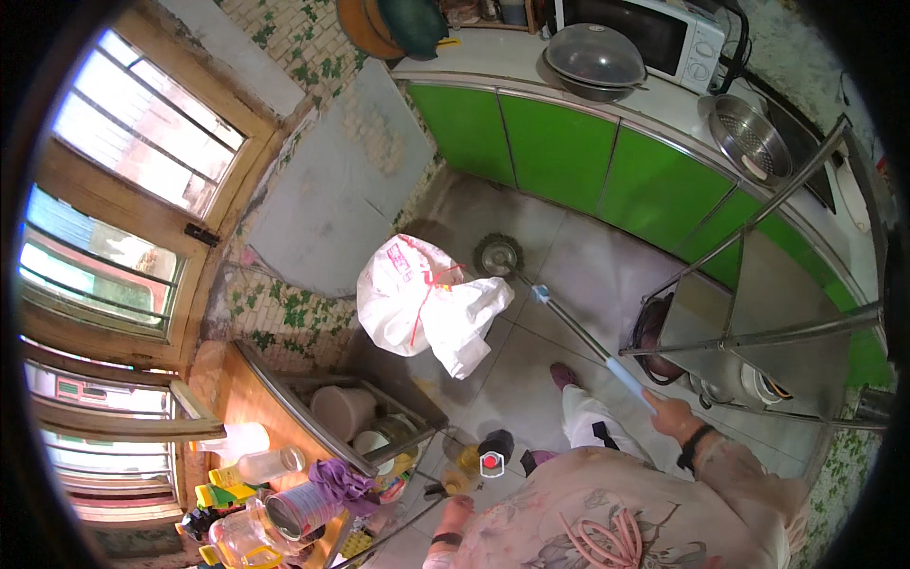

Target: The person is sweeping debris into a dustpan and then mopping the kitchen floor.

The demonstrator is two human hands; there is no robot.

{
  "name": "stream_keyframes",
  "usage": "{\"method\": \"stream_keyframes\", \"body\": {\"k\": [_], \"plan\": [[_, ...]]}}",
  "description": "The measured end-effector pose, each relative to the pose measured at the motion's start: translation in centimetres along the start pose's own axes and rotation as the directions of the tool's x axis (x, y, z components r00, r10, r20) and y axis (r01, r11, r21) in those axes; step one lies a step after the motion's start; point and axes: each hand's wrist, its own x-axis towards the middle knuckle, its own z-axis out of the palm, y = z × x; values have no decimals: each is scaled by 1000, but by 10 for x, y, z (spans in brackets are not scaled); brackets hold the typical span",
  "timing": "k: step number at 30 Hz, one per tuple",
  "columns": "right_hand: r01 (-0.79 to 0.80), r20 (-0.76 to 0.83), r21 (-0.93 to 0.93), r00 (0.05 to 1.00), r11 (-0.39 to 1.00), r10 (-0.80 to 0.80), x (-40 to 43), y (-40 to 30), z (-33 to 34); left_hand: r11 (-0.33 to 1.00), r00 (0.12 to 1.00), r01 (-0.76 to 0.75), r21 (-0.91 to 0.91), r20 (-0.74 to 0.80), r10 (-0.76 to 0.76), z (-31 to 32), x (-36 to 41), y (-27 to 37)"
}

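My right hand [670,414] grips the light-blue sleeve of a spin mop's handle [579,331]. The metal pole slants away to a round mop head [498,256] with a dark grey fringe, lying flat on the tiled floor. Just left of the mop head stands a large white sack [405,306] tied with red string. My left hand [455,513] hangs low beside the body, fingers mostly hidden from sight. Close to it on the floor are a dark bottle with a red cap [495,449] and a clear jug of yellowish liquid [461,466].
Green cabinets [554,139] run along the far side under a counter with a microwave [647,32], a lidded wok [596,60] and a steamer pot [750,135]. A metal rack [768,334] stands at right. Bottles and a tin can [302,508] crowd the wooden table [227,387] at left.
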Motion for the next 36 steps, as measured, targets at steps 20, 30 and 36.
{"method": "stream_keyframes", "body": {"k": [20, 30, 36], "plan": [[-63, -82, 114, 994, 991, 73, 261, -92, -108, 933, 996, 74, -352, -30, -90, 16, 7, 43], [-118, -74, 162, 989, 980, 131, 133, -12, -68, 990, 999, -32, -137, 1, 33, 14, 9, 45], [-46, -24, 472, 998, 880, 65, 28, 18, -58, 980, 1000, -2, -200, -27, -3, 11, 11, 30]]}}
